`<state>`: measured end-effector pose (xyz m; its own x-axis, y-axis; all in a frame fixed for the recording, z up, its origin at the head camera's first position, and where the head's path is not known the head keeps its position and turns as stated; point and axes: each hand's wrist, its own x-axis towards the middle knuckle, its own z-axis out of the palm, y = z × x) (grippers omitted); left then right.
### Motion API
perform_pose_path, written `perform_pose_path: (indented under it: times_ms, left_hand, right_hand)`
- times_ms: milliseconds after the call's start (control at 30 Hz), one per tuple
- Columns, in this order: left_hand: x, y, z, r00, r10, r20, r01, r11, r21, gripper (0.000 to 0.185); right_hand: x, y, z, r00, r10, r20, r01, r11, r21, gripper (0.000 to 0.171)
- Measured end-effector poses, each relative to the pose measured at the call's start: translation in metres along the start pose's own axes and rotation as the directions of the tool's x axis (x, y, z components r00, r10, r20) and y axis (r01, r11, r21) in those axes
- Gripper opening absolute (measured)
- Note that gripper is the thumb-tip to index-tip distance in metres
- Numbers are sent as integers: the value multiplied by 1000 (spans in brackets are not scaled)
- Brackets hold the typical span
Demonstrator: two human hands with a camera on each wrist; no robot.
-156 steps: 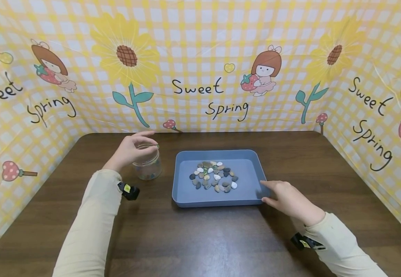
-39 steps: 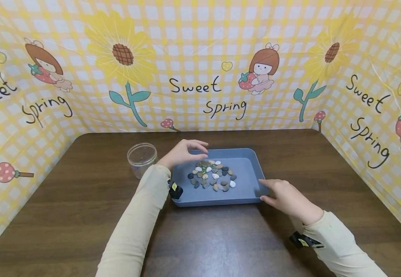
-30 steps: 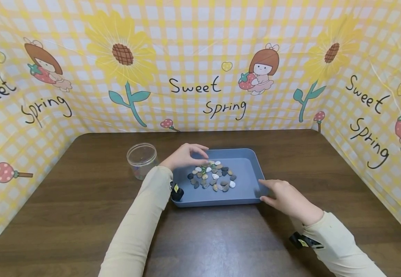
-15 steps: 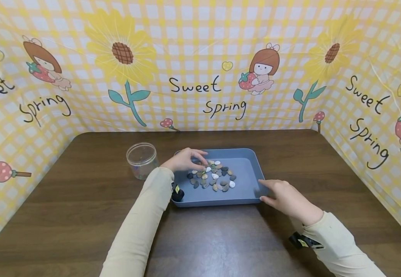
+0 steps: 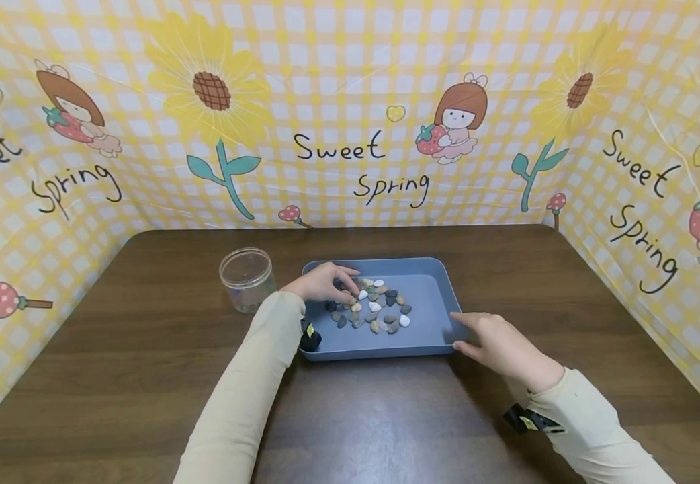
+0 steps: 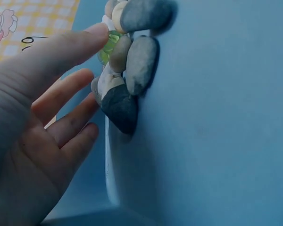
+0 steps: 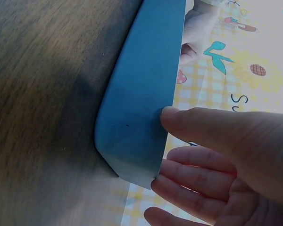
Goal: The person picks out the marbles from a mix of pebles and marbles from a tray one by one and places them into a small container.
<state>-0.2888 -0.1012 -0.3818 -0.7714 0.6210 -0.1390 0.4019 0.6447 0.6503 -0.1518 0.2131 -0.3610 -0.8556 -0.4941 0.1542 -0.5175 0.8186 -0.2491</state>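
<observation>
A shallow blue-grey tray [image 5: 428, 296] holds a cluster of smooth pebbles [image 5: 375, 306] in white, grey, tan and black. My left hand [image 5: 322, 282] reaches over its left wall, fingertips down at the pebbles' upper left side. In the left wrist view its thumb lies by a shiny green glass-like piece [image 6: 114, 41] among the stones; the fingers stay spread and the index fingertip is hidden. My right hand [image 5: 504, 346] holds the tray's near right corner, thumb and fingers on its walls. Left of the tray stands a clear lidless jar [image 5: 246, 282] with small coloured bits low inside.
Everything rests on a dark brown wooden table [image 5: 356, 417]. A yellow checked cloth [image 5: 350, 81] with flower and cartoon prints walls the back and both sides. The left forearm passes close to the jar's right side.
My left hand has left the jar, crossed right to the tray, then lowered to the pebbles, its thumb and fingers drawing closer together. The right hand stays at the tray corner.
</observation>
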Motion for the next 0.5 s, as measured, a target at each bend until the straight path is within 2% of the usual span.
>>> perform_pose_path:
  times_ms: [500]
  left_hand:
    - [0,3,1,1000,-2,1,2,998,60,17]
  right_hand:
    - [0,0,-1,1000,6,9,-6,1000,6,44]
